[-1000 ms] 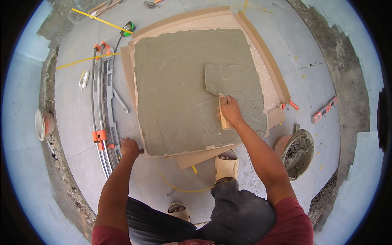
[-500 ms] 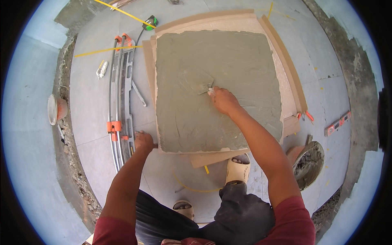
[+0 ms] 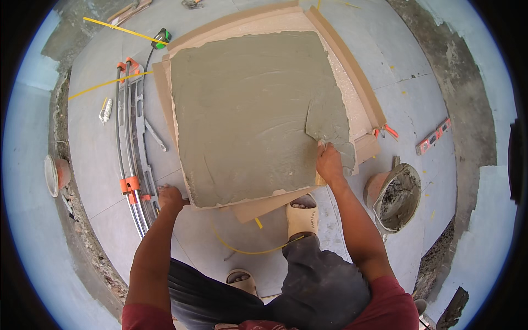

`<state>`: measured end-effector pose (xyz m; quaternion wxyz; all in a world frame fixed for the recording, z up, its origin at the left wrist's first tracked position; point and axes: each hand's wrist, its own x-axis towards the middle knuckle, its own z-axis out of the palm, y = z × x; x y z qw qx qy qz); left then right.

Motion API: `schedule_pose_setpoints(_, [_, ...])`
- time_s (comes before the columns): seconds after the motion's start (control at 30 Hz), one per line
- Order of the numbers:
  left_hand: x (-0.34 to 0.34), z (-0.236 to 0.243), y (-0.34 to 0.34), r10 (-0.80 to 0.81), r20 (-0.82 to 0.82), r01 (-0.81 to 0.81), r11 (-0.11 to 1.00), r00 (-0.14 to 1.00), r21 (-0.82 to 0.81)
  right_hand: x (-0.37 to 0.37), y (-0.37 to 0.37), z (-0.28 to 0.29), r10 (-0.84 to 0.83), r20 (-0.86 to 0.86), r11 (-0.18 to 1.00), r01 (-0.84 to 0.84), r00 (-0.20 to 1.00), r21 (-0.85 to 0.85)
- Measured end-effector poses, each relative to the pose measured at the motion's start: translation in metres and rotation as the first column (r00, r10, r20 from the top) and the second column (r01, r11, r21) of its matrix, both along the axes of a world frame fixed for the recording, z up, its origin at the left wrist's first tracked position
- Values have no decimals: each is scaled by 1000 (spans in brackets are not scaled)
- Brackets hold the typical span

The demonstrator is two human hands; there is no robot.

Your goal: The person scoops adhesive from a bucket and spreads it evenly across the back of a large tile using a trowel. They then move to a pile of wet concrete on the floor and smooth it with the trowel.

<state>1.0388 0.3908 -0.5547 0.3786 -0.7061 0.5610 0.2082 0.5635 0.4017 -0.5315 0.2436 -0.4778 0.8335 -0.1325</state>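
My right hand (image 3: 330, 164) is closed on the wooden handle of a trowel (image 3: 320, 178), whose mortar-coated blade (image 3: 320, 120) lies on the right part of a grey mortar layer (image 3: 247, 110). The mortar covers a square slab with a pale edge, lying on brown cardboard (image 3: 368, 99). My left hand (image 3: 171, 197) is low beside the slab's lower left corner, next to the tile cutter (image 3: 132, 185) with its metal rails and orange fittings. Its fingers look curled; what they grip there is too small to make out.
A bucket of mortar (image 3: 400, 203) stands right of my feet. A red spirit level (image 3: 433, 136) and orange-handled tool (image 3: 389, 131) lie right of the cardboard. A tape measure (image 3: 161, 38) and small roller (image 3: 106, 110) lie left. Another bucket (image 3: 56, 175) sits beside the left wall.
The trowel swung left across the mortar half a second ago and is now on the right side, lower than at first. My left hand stays by the slab's corner; the view has shifted slightly.
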Motion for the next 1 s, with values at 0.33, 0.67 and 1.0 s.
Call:
schedule_pose_setpoints(0.33, [0,0,3,-62,-14,62,998,998,3,65,-103,26,237,547,966,-255,803,-44])
schedule_pose_setpoints(0.67, [3,9,0,-42,-23,42,999,999,23,144,-89,38,793,431,431,-897,430,100])
schedule_pose_setpoints(1.0, [23,-24,-1,-146,14,147,987,989,-62,80,69,35,600,147,781,-616,786,106])
